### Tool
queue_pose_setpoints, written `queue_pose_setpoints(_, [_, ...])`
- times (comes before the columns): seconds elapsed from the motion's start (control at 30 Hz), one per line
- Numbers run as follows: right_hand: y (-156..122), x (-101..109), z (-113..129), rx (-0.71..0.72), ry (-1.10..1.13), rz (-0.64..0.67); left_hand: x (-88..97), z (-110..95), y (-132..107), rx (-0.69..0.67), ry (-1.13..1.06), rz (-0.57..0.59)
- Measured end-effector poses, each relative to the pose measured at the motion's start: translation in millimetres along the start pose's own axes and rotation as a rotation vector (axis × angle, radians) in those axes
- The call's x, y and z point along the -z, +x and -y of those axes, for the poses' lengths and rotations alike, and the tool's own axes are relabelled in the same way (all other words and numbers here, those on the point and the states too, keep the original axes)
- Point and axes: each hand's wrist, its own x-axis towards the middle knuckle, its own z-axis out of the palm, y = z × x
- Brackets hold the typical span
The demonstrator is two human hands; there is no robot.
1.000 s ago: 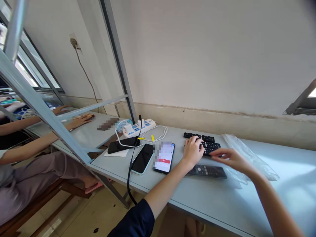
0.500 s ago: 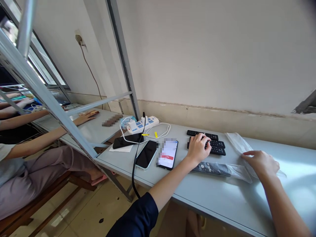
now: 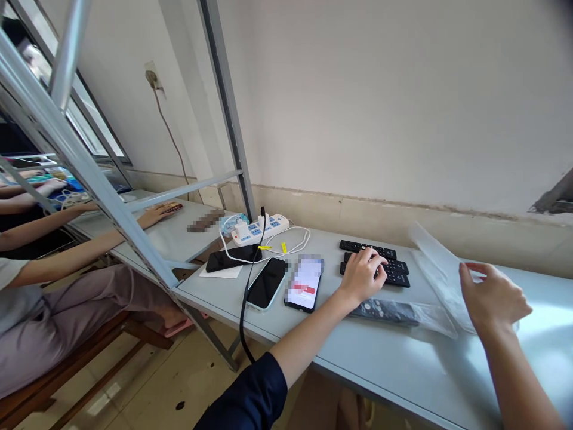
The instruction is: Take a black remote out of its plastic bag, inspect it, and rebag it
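Observation:
My left hand (image 3: 364, 273) rests over a group of black remote controls (image 3: 367, 246) lying side by side on the table. Its fingers are loosely curled and apart, partly covering the remotes. Further right, my right hand (image 3: 496, 295) pinches a clear plastic sleeve (image 3: 436, 257) between thumb and fingers. The far end of that sleeve stands up off the tabletop. Between my hands, nearer the front edge, lies another remote control (image 3: 387, 312) inside its own clear sleeve.
Left of my hand lie a lit phone (image 3: 305, 283), a dark phone (image 3: 267, 283) and another black phone (image 3: 233, 257). Behind them is a white power strip (image 3: 268, 229) with cables. A metal frame post (image 3: 230, 113) rises at the left, beyond which a person's arm (image 3: 89, 254) reaches across a table.
My right hand has moved right and up, raising the end of the plastic sleeve. My left hand stays over the remotes, its fingers slightly shifted.

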Motion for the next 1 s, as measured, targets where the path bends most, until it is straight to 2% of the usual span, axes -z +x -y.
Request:
queue_pose_setpoints(0.07, [-2, 3, 5, -0.027, 0.023, 0.0, -1.6, 1, -1, -0.008, 0.007, 0.021])
queue_pose_setpoints(0.3, [-4, 8, 14, -0.01, -0.016, 0.175, -1.7, -1, -1, 0.004, 0.053, 0.086])
queue_pose_setpoints(0.5, [-4, 4, 11, 0.023, 0.077, 0.139, 0.2, -2, -1, -0.011, 0.066, 0.088])
queue_pose_setpoints(0.67, [-8, 14, 20, -0.028, 0.078, 0.204, -1.4, 0, -1, -0.012, 0.059, 0.082])
queue_pose_setpoints(0.73, [-9, 17, 23, -0.04, 0.109, 0.184, -3.3, 2, -1, -0.021, 0.058, 0.066])
queue_pose_setpoints(0.8, [-9, 16, 22, -0.045, 0.215, 0.095, -5.3, 3, -1, -0.036, 0.061, 0.034])
queue_pose_setpoints(0.9, [-9, 6, 18, -0.018, 0.565, -0.016, -6.6, 5, -2, -0.068, 0.087, -0.018])
queue_pose_setpoints(0.93, [-9, 0, 16, -0.01, 0.708, 0.003, -6.5, 6, -2, -0.082, 0.105, -0.031])
queue_pose_setpoints(1.0, [-12, -11, 15, 0.001, 0.935, 0.15, -5.8, 6, -3, -0.115, 0.151, -0.043])
